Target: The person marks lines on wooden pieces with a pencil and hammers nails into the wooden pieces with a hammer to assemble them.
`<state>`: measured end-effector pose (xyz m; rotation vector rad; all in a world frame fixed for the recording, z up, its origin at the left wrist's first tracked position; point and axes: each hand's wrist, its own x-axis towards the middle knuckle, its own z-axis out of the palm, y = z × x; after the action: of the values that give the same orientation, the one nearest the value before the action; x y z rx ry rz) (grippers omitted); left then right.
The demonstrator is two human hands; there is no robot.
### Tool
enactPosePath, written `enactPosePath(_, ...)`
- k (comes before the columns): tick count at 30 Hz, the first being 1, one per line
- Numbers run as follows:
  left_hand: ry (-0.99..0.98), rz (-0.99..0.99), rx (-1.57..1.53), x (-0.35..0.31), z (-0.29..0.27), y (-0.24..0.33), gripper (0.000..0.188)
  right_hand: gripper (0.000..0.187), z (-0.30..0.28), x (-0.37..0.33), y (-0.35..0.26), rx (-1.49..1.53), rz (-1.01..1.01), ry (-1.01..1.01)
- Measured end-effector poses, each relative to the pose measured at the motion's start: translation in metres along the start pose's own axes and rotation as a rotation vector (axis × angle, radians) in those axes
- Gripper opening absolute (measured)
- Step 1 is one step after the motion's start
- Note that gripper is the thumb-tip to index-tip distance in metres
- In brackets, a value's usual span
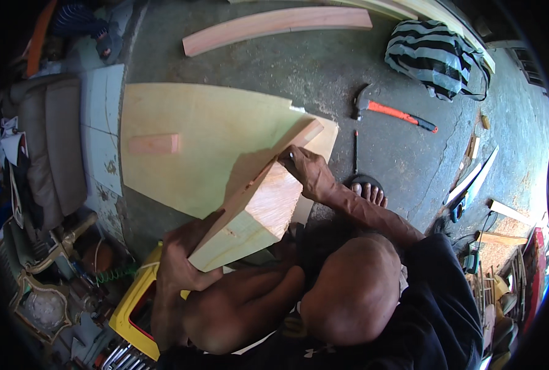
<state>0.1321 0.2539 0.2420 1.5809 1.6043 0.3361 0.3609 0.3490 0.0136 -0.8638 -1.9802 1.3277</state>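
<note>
Fingers (294,155) on block (245,226), long axis diagonal

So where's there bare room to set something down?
Bare concrete floor lies between the curved plank and the plywood sheet; the sheet is also bare just right of the small wooden block. It's crowded beside the right hand, with a foot and thin red-tipped tool, and around the yellow case.

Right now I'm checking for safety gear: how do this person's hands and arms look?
The left hand and right hand look ungloved. The right forearm is bare below a loose, dark sleeve; any left sleeve is unclear.
</note>
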Motion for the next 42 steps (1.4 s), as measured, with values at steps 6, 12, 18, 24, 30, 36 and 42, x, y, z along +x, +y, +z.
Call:
enactPosePath(6, -0.028, -0.07, 0.023, -0.013, 0.008, -0.004, 0.038, 0.015, -0.001, 0.005, 0.003, -0.064, -0.014, -0.09)
enactPosePath(12, 0.063, -0.122, -0.147, -0.025, 0.015, -0.005, 0.038, 0.032, -0.019, 0.011, -0.011, -0.047, 0.112, -0.266)
enactPosePath(18, 0.106, -0.125, -0.137, -0.022, 0.021, 0.004, 0.035, 0.037, -0.023, -0.006, 0.012, 0.151, 0.068, -0.115)
enactPosePath(24, 0.119, -0.203, -0.156, -0.024, 0.019, -0.001, 0.037, 0.022, -0.031, -0.001, 0.009, 0.196, 0.084, -0.088)
enactPosePath(30, 0.34, -0.229, -0.307, -0.021, -0.007, -0.023, 0.056, 0.02, -0.055, -0.006, -0.001, 0.1, 0.148, 0.194)
enactPosePath(36, 0.166, -0.177, -0.442, 0.054, -0.043, -0.055, 0.058, 0.024, -0.088, -0.017, 0.006, 0.113, 0.406, 0.276)
enactPosePath(42, 0.027, -0.056, -0.244, 0.13, -0.026, -0.057, 0.059, 0.025, -0.105, 0.005, 0.019, -0.06, 0.383, 0.403)
